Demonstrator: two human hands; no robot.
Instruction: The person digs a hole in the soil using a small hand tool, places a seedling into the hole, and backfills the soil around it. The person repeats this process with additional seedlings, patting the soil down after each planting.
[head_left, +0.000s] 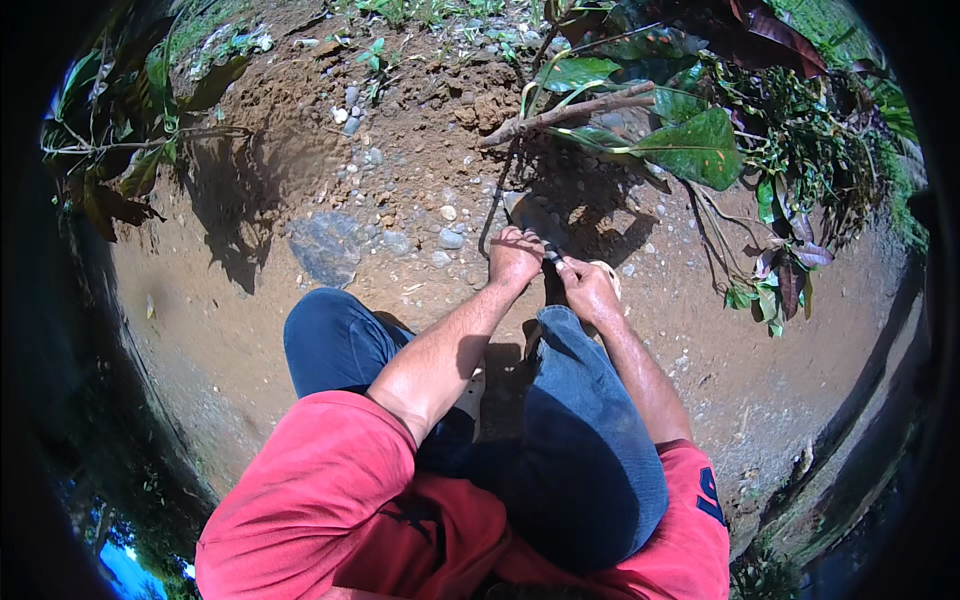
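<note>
My left hand (516, 257) and my right hand (591, 289) meet low over the ground, just beyond my knees. Both are closed on a narrow, dark-and-light banded handle (552, 255) of a hand tool. A broad, greyish blade-like part (534, 214) shows beyond my fingers, over the soil; its exact kind is unclear in the shadow. My left fingers curl around the upper part, and my right fingers grip nearer to me. Beyond the tool lies a cut branch (570, 114) with large green leaves (694, 150).
Loose brown soil (420, 135) with pebbles and a flat grey rock (325, 246) spreads in front. Leafy plants stand at the left (161, 142), and a heap of cut greenery (795, 135) lies at the right. My knees in blue jeans (337, 341) are close below my hands.
</note>
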